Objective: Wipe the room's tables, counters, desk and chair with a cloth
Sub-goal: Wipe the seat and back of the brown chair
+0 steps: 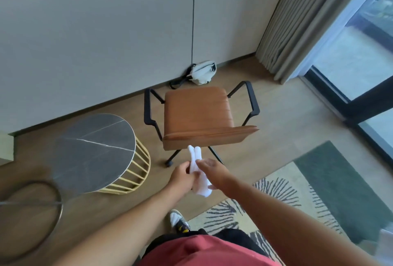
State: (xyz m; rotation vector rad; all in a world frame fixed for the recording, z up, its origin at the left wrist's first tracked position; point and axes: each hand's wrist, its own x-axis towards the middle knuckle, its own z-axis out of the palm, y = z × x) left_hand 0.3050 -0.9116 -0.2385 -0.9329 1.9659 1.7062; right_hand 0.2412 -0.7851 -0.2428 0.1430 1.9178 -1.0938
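Note:
A white cloth [195,159] hangs bunched between both hands, just in front of the chair's backrest. My left hand [182,177] grips its middle with curled fingers. My right hand [210,170] lies against the cloth's right side, fingers fairly straight; its grip is hidden. The brown leather chair [197,112] with black armrests stands ahead, its back towards me. A round dark marble side table [93,151] on a gold wire base stands to the left of the chair.
A white bag [203,72] with a black strap lies on the wood floor by the wall behind the chair. A patterned rug [297,191] covers the floor at right. Curtains and a glass door [350,63] fill the right side. A metal ring stand [32,202] sits at lower left.

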